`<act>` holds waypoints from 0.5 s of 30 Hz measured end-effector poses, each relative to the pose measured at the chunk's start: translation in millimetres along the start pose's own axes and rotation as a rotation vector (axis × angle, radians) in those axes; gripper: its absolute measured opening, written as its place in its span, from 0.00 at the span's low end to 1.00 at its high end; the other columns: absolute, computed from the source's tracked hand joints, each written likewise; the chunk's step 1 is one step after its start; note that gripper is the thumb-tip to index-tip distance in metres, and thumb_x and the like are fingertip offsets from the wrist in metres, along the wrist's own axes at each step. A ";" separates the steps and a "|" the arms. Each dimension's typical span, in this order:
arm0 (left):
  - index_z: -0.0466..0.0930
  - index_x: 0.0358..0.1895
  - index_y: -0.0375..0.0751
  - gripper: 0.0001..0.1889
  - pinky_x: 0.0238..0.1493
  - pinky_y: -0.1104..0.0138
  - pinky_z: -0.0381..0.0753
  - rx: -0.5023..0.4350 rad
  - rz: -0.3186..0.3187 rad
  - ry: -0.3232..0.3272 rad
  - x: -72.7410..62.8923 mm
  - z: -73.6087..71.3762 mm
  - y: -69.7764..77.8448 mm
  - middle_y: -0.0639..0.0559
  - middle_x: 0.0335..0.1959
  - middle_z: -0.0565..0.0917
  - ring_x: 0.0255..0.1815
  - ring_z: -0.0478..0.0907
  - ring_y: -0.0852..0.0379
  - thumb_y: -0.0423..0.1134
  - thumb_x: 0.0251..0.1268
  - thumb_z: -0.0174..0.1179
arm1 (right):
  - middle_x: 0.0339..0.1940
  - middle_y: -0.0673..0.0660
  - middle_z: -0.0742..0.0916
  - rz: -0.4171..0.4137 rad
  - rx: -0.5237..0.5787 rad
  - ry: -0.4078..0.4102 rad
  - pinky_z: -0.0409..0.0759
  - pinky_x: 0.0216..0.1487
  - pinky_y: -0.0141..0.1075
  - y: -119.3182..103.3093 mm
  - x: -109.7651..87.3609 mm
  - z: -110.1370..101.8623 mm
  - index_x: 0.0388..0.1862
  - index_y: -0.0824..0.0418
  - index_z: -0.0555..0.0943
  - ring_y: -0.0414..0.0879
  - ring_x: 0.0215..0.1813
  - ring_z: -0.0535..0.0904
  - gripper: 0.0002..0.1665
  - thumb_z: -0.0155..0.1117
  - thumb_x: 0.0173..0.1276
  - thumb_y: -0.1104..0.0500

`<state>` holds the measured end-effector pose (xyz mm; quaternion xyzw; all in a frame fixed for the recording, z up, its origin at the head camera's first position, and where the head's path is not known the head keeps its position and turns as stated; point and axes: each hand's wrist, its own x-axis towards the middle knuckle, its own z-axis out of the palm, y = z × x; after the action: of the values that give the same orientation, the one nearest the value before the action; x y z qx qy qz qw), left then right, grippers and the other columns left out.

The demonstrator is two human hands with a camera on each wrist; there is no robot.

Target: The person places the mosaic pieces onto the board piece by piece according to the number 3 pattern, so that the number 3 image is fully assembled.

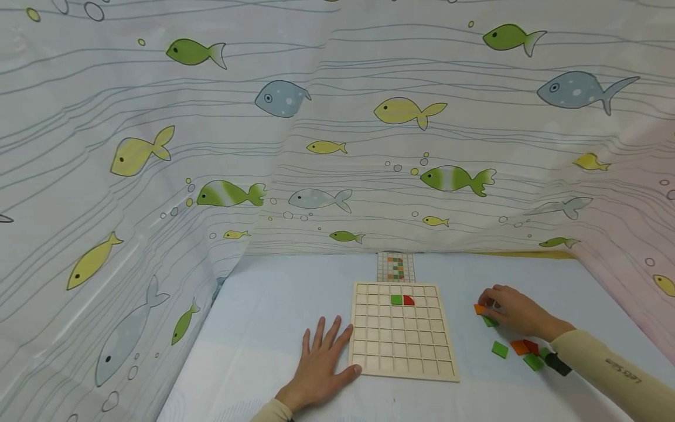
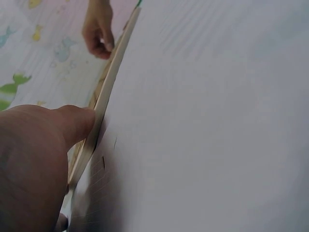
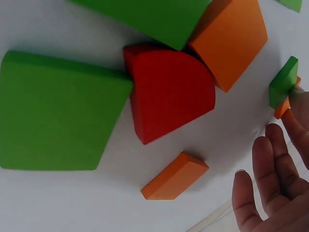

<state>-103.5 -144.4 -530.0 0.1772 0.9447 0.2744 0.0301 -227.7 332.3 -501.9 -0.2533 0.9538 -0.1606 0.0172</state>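
Note:
A wooden grid board (image 1: 401, 337) lies flat, with a green square tile (image 1: 396, 299) and a red quarter-round tile (image 1: 408, 300) side by side in an upper row. My left hand (image 1: 323, 368) rests on the cloth with spread fingers at the board's left side; its thumb touches the board's edge. To the right of the board, my right hand (image 1: 514, 310) pinches an orange tile (image 1: 479, 309) between thumb and finger. Another green tile (image 3: 284, 82) is against the orange one in the right wrist view; whether it is also held, I cannot tell.
Loose tiles lie near the right forearm: a green tile (image 1: 500, 350), an orange tile (image 1: 519, 347), a red quarter-round piece (image 3: 174, 92) and a small orange piece (image 3: 175, 176). Behind the board is a pattern card (image 1: 381, 269). A fish-print curtain (image 1: 364, 176) encloses the table.

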 end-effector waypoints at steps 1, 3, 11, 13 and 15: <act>0.61 0.84 0.46 0.42 0.78 0.25 0.31 -0.001 0.003 0.002 0.0 0.0 0.0 0.39 0.88 0.52 0.88 0.37 0.27 0.64 0.76 0.55 | 0.41 0.42 0.85 -0.004 -0.004 0.006 0.85 0.46 0.41 0.8 0.4 1.2 0.47 0.52 0.86 0.40 0.44 0.81 0.06 0.72 0.73 0.57; 0.61 0.84 0.46 0.41 0.78 0.25 0.32 -0.001 0.007 0.003 0.2 0.1 -0.3 0.38 0.88 0.53 0.88 0.38 0.26 0.64 0.76 0.56 | 0.41 0.42 0.85 -0.010 -0.009 0.019 0.85 0.46 0.40 2.4 1.1 3.5 0.47 0.52 0.86 0.39 0.44 0.81 0.06 0.72 0.73 0.57; 0.60 0.85 0.48 0.42 0.79 0.27 0.31 0.016 -0.006 -0.002 1.1 1.4 -1.6 0.40 0.89 0.51 0.88 0.36 0.28 0.65 0.76 0.54 | 0.39 0.42 0.84 0.009 -0.014 0.054 0.85 0.45 0.39 3.3 2.2 8.9 0.47 0.54 0.85 0.38 0.42 0.81 0.08 0.74 0.72 0.57; 0.60 0.85 0.48 0.42 0.79 0.26 0.31 0.018 -0.006 0.001 1.2 1.5 -1.7 0.40 0.88 0.51 0.88 0.36 0.28 0.66 0.76 0.54 | 0.39 0.43 0.85 0.023 -0.013 0.055 0.86 0.45 0.40 3.3 2.3 10.0 0.48 0.54 0.85 0.38 0.42 0.81 0.09 0.75 0.71 0.56; 0.60 0.85 0.48 0.42 0.78 0.26 0.31 0.014 -0.006 -0.001 1.2 1.9 -2.0 0.40 0.88 0.51 0.88 0.37 0.28 0.65 0.76 0.54 | 0.39 0.43 0.85 0.032 -0.006 0.052 0.86 0.45 0.40 3.6 2.2 10.8 0.48 0.55 0.85 0.39 0.42 0.81 0.10 0.74 0.72 0.56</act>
<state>-104.9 -144.6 -532.6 0.1749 0.9471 0.2675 0.0301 -230.1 331.0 -513.1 -0.2337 0.9584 -0.1637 -0.0055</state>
